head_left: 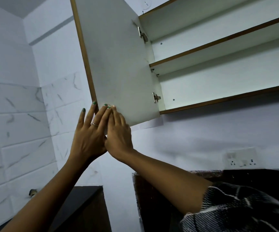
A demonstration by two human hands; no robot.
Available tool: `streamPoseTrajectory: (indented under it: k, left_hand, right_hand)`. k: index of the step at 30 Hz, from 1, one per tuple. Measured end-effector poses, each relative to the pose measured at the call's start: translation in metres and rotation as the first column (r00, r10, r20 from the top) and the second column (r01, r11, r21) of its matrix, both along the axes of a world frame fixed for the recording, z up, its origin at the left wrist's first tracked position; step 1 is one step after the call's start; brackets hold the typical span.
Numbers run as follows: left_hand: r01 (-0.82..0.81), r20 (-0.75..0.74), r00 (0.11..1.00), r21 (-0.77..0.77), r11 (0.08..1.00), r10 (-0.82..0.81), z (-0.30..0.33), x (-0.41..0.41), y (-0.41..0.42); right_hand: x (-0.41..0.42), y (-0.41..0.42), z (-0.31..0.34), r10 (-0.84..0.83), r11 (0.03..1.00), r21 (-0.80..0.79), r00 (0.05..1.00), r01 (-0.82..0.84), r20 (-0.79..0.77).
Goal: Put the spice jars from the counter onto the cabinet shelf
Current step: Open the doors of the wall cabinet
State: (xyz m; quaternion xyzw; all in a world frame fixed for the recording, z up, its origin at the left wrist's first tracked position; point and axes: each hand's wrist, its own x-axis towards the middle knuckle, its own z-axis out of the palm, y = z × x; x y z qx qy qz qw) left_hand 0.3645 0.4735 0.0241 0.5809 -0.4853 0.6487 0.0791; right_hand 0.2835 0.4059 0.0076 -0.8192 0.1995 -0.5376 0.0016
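— Where are the hands?
— Both are raised to the lower corner of the open white cabinet door with a brown wooden edge (118, 64). The left hand (89, 136) and right hand (118, 133) lie flat, fingers straight, pressing it.
— And the spice jars?
— I cannot see them. The white cabinet shelf with brown front edging (219, 46) is exposed.

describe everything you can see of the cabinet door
The cabinet door is swung open to the left of the shelves, its flat white inner face toward the camera, with a brown wood-look edge. Two metal hinges join it to the cabinet side. Both hands are at its lower corner: the left hand and right hand lie against it, fingers straight.
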Motion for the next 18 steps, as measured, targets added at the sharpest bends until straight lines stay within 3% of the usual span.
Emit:
streamPoseTrajectory:
  k: [5,11,18]
  left_hand:
    - [-0.043,0.061,0.997,-0.061,0.997,0.047,-0.005,-0.004,-0.009]
    - [-0.007,-0.004,1.0,-0.197,0.98,0.006,-0.012,-0.02,-0.018]
    - [0.286,0.031,0.956,-0.304,0.909,-0.29,-0.034,-0.056,-0.042]
  right_hand:
    - [0.0,-0.012,-0.002,-0.055,0.998,-0.041,0.998,0.056,0.027]
    - [-0.023,-0.021,0.002,0.079,0.994,-0.081,0.997,-0.077,0.018]
    - [-0.074,-0.033,-0.019,0.133,0.969,-0.234,0.971,-0.084,0.201]
